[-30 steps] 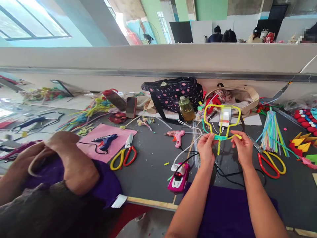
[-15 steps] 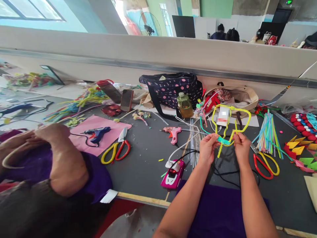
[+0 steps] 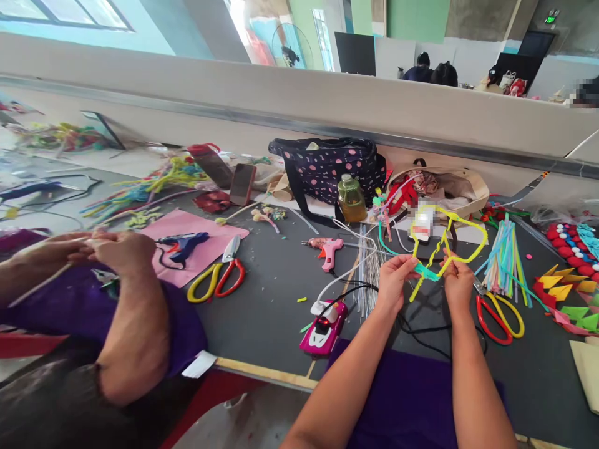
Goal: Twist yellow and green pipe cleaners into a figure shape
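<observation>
the left hand [image 3: 394, 282] pinches the teal band [image 3: 427, 270] of a yellow pipe-cleaner frame [image 3: 434, 254]; the right hand [image 3: 458, 282] is clamped on the frame's yellow strand. the frame is up over the tabletop [image 3: 271, 312], back from its front edge. a pink power strip [image 3: 322, 335] lies near that edge, a pink glue gun [image 3: 333, 251] farther back.
</observation>
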A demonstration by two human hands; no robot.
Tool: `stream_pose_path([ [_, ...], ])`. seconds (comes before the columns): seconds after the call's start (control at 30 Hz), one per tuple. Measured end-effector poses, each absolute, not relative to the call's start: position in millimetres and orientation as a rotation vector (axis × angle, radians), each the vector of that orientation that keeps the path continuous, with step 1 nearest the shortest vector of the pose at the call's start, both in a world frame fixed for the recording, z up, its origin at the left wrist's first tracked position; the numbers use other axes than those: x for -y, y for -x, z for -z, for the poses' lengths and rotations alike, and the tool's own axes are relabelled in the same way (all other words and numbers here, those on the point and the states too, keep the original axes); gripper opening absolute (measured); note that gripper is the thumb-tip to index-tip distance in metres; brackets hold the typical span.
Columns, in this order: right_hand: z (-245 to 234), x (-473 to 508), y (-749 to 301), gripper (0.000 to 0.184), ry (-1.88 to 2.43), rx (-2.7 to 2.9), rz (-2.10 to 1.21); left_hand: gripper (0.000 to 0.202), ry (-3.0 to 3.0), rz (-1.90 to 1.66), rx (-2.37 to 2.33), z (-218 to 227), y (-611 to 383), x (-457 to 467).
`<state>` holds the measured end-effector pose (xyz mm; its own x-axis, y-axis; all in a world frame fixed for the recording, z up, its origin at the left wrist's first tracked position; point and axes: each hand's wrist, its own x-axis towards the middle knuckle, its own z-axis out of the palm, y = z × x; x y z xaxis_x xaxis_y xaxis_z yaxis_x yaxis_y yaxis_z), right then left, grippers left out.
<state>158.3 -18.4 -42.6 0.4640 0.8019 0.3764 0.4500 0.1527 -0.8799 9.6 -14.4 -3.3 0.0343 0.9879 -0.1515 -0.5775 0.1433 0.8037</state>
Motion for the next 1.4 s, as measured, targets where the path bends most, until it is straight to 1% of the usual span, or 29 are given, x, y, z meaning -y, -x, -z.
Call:
stream_pose_path([
  [0.13,47.6,16.0,-160.0,0.031,1.496,1.147,-0.407,0.028,-0.631,-1.328,-0.817,3.5,-9.6,14.2],
  [0.27,40.1,17.4,-155.6,0.035,1.427,1.24,-0.383,0.027,-0.675,-1.347,-0.853,2.5,-11.7,15.6],
  [0.33,32.3,20.2,-150.7,0.042,1.348,1.242,-0.415,0.026,-0.686,-1.355,-0.867,2.3,-12.6,15.9],
  [0.47,17.3,27.2,-140.1,0.065,1.111,1.205,-0.513,0.026,-0.704,-1.386,-0.885,3.0,-13.0,15.4],
  [0.53,12.7,29.8,-136.6,0.071,1.038,1.158,-0.572,0.026,-0.711,-1.401,-0.888,3.5,-12.8,15.0],
  [0.7,5.6,30.2,-134.7,0.076,0.836,0.931,-0.692,0.025,-0.72,-1.404,-0.895,2.9,-12.8,15.3],
  [0.83,-3.5,31.2,-135.9,0.084,0.705,0.866,-0.795,0.024,-0.748,-1.424,-0.901,2.2,-12.8,15.8],
  [0.97,-12.7,35.7,-137.2,0.084,0.655,0.848,-0.925,0.025,-0.746,-1.415,-0.879,2.3,-12.3,15.8],
  [1.07,-15.0,38.2,-136.3,0.093,0.683,0.904,-0.877,0.023,-0.757,-1.432,-0.902,2.2,-12.4,16.2],
  [1.2,-13.0,38.8,-129.7,0.107,0.897,0.973,-0.676,0.021,-0.798,-1.471,-0.929,1.8,-13.8,17.5],
  [1.4,-10.2,37.9,-121.1,0.105,1.065,0.935,-0.428,0.021,-0.787,-1.454,-0.93,0.7,-16.3,20.1],
])
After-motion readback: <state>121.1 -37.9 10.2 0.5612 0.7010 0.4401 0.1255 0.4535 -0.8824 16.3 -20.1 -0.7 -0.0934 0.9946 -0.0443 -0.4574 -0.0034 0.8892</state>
